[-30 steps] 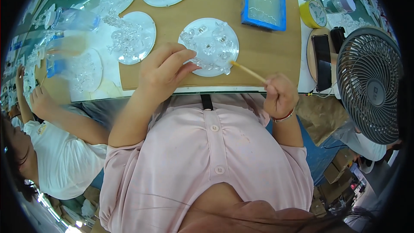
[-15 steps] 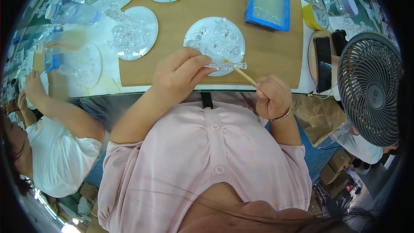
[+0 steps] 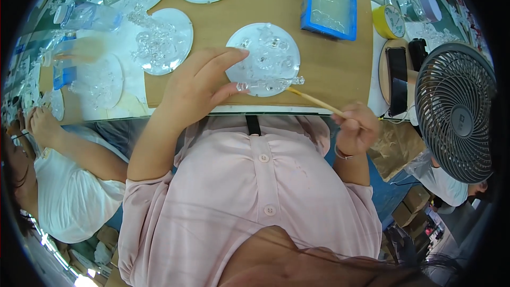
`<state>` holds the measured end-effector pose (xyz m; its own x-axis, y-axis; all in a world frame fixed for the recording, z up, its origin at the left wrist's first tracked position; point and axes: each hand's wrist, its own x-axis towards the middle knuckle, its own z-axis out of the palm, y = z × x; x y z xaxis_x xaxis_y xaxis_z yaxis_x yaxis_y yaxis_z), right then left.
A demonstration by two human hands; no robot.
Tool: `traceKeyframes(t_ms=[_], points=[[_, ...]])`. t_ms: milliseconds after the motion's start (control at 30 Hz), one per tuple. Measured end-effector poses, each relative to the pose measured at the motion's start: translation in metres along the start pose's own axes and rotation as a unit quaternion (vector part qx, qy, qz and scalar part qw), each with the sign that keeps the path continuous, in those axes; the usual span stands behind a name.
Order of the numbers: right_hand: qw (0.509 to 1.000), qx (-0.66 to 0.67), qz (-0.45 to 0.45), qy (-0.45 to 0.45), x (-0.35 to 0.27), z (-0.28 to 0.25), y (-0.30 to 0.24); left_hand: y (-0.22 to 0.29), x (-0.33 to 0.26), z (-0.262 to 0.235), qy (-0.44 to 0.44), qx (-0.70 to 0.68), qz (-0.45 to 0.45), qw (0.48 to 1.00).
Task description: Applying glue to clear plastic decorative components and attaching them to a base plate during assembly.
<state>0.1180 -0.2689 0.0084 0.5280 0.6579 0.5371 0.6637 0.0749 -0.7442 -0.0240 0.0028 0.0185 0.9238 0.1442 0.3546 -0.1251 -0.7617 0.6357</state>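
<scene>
The left hand (image 3: pixel 199 85) pinches a clear glass rod (image 3: pixel 271 83) over a round clear plate (image 3: pixel 264 58) on the brown surface (image 3: pixel 329 69). The right hand (image 3: pixel 357 127) grips a thin wooden stick (image 3: pixel 316 102), its tip touching the rod. A blue tray (image 3: pixel 330 1) lies beyond; a fan (image 3: pixel 457 111) stands right.

Left hand (image 3: pixel 194 87) reaches forward, fingers pinched; right hand (image 3: pixel 357 127) curls in a loose fist, wrist bent.

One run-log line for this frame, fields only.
left hand: pinches clear glass piece over round clear plate | right hand: holds thin wooden stick, tip at piece | surface: cardboard sheet
</scene>
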Motion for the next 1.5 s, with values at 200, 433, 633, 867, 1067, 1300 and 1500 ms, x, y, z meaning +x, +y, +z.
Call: traceKeyframes(t_ms=[200, 433, 633, 867, 1067, 1300, 1500], points=[[0.972, -0.019, 0.01, 0.234, 0.048, -0.016, 0.014, 0.009, -0.01, 0.027, 0.103, 0.043, -0.064, 0.992], [0.984, -0.129, 0.057, 0.11, 0.084, -0.007, 0.041, 0.013, 0.002, 0.031, 0.114, 0.02, -0.064, 0.991], [0.985, -0.072, 0.007, 0.156, 0.075, -0.013, 0.026, 0.015, 0.005, 0.008, 0.021, -0.1, -0.115, 0.988], [0.99, -0.024, 0.08, 0.115, 0.027, 0.01, 0.01, 0.02, 0.001, 0.021, 0.025, -0.126, -0.101, 0.987], [0.994, -0.083, 0.068, 0.005, 0.021, 0.013, 0.012, 0.019, 0.0, 0.022, 0.011, -0.144, -0.11, 0.983], [0.996, -0.076, 0.022, 0.05, 0.044, 0.023, 0.039, 0.024, 0.002, 0.023, 0.002, -0.147, -0.131, 0.98], [0.998, -0.054, -0.002, -0.011, 0.036, 0.008, 0.026, 0.023, -0.001, 0.024, 0.006, -0.126, -0.117, 0.985]])
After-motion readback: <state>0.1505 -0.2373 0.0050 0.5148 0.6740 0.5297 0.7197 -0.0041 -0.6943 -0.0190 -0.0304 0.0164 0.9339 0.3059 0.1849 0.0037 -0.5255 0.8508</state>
